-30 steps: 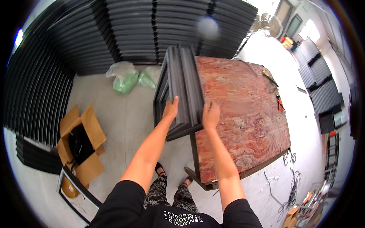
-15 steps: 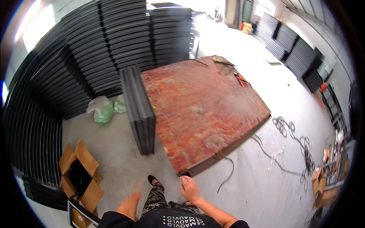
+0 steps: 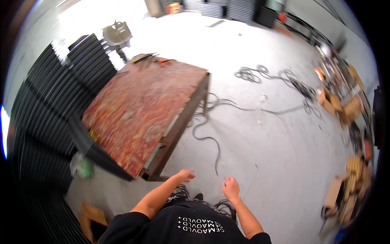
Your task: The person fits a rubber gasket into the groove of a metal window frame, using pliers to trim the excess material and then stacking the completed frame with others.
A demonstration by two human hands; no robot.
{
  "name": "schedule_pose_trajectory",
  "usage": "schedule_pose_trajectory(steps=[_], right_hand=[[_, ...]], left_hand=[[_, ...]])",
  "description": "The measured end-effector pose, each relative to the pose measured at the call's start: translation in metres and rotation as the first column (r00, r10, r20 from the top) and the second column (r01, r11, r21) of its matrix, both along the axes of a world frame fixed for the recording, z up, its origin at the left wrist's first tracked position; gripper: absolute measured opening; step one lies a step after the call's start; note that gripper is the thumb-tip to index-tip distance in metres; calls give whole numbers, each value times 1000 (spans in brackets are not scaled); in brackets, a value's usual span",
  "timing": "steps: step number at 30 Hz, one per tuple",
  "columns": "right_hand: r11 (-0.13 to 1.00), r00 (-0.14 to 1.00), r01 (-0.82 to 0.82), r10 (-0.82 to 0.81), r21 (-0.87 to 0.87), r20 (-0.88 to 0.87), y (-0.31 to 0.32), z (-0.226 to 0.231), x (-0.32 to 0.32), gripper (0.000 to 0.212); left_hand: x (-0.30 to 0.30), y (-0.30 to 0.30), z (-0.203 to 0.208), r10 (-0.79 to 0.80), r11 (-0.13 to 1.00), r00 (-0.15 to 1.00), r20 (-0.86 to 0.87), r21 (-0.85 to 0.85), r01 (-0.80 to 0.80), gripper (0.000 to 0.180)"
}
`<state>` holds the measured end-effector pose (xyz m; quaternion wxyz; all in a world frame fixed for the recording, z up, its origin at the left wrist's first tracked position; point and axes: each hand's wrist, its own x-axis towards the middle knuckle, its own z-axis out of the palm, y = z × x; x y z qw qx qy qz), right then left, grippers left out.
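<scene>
My left hand [image 3: 185,175] is held out in front of my body, just past the near corner of the red table [image 3: 142,110]. Its fingers are loosely stretched and slightly blurred, and nothing shows in them. To its right, my right hand [image 3: 230,188] hangs over the grey floor with fingers curled in. A small dark spot shows by its fingers, too small to name. Neither hand touches the table, which has a mottled red top and a brown frame. Close ahead of the hands lies the end of a dark cable [image 3: 216,156].
Stacks of black ribbed panels [image 3: 44,97] line the left, and dark panels [image 3: 95,152] lean at the table's left edge. Orange-handled pliers [image 3: 164,61] lie at its far end. A coiled cable [image 3: 298,86] rests on the floor. Cardboard boxes [image 3: 336,193] stand at right.
My view has swung to the right, so the table now sits further left. My right hand has come away from the table's near corner. My left hand has risen forward.
</scene>
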<state>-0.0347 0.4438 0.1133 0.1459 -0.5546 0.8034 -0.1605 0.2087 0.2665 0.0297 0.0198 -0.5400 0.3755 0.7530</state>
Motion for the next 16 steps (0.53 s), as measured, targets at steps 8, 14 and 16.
schedule_pose_trajectory(steps=[8, 14, 16], right_hand=[[959, 962, 186, -223, 216, 160, 14, -32, -14, 33], [897, 925, 73, -225, 436, 307, -22, -75, -78, 37], [884, 932, -13, -159, 468, 325, -63, -89, -110, 39]], left_hand=[[-76, -39, -92, -710, -17, 444, 547, -643, 766, 41], [-133, -56, -33, -695, -158, -71, 716, -55, 986, 44], [-173, -113, -14, -801, -2, -66, 596, 109, 994, 53]])
